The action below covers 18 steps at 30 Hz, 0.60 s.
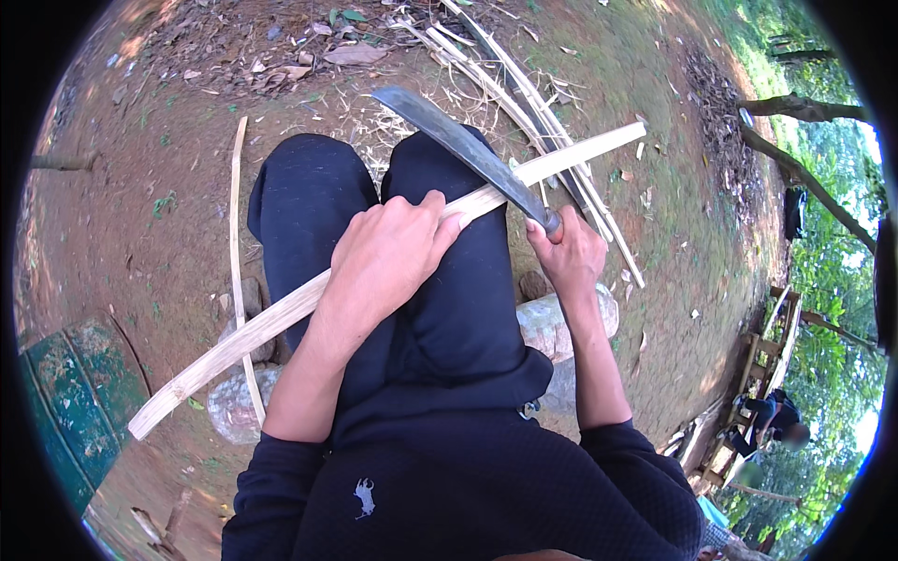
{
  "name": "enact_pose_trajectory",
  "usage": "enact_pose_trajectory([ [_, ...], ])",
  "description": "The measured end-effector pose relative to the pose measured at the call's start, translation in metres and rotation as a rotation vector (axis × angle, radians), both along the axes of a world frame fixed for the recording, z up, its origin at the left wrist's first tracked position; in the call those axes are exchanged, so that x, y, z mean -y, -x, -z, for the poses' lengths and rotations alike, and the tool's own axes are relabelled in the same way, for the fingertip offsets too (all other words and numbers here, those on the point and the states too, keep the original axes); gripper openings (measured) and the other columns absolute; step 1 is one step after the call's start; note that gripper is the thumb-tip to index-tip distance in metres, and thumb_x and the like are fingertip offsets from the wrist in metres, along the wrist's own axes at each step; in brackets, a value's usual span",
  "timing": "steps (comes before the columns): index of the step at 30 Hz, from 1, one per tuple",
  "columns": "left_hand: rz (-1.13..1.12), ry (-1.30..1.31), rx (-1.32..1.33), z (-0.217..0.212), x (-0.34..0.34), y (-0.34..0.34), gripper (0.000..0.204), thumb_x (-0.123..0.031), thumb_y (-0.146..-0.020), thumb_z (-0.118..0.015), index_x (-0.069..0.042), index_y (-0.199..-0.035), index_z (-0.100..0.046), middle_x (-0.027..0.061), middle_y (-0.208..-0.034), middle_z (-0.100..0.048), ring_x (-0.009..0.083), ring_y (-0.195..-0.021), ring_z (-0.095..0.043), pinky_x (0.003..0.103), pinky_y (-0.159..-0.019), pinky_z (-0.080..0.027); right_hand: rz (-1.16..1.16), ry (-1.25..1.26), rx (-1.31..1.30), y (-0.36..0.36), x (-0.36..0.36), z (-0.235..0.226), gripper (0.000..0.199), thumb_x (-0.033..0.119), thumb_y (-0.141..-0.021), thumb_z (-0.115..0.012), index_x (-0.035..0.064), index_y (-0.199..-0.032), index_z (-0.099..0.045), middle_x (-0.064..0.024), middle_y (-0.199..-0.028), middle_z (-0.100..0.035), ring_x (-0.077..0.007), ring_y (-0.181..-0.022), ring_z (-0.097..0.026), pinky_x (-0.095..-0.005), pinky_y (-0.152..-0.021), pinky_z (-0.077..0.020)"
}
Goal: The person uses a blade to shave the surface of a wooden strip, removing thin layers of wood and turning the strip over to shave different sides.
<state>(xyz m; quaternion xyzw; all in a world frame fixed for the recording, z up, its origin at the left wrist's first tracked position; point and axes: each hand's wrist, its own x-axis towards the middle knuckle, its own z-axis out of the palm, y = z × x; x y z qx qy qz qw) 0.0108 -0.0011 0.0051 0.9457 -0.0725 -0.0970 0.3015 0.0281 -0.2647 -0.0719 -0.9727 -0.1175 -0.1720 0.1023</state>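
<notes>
The left hand (388, 248) is closing around a long pale split bamboo strip (281, 318) that is lying across the person's knees. The right hand (569, 257) is gripping the handle of a dark curved steel machete (458, 140), its blade touching the strip.

- A pile of thin bamboo strips (524, 93) on the bare dirt ahead
- One curved strip (236, 243) lying apart
- A worn green container (70, 397) (paint flaking)
- Dry leaves (351, 53)
</notes>
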Motion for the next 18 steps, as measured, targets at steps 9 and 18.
enact_pose_trajectory([
  [9, -0.003, 0.003, -0.019, -0.001, -0.003, 0.003, 0.037, -0.036, -0.101, -0.057, 0.000, -0.093, -0.065, 0.0220, -0.073, -0.068, 0.0416, -0.075, -0.071, 0.049, -0.068, -0.059, -0.016, -0.104, -0.174, 0.006, -0.038, -0.035, 0.055, 0.056, -0.087, -0.073, 0.0052, -0.073, -0.058, -0.0101, -0.052, -0.054, -0.0318, -0.049, -0.059, -0.0419, -0.049, -0.0454],
  [18, -0.045, 0.079, -0.015, 0.004, -0.007, 0.005, 0.040, -0.040, -0.100, -0.059, -0.002, -0.090, -0.064, 0.0236, -0.067, -0.064, 0.0449, -0.073, -0.067, 0.053, -0.066, -0.054, -0.038, -0.080, -0.158, 0.005, -0.042, -0.040, 0.053, 0.054, -0.085, -0.076, 0.0051, -0.075, -0.060, -0.0075, -0.052, -0.053, -0.0277, -0.047, -0.058, -0.0390, -0.048, -0.0448],
])
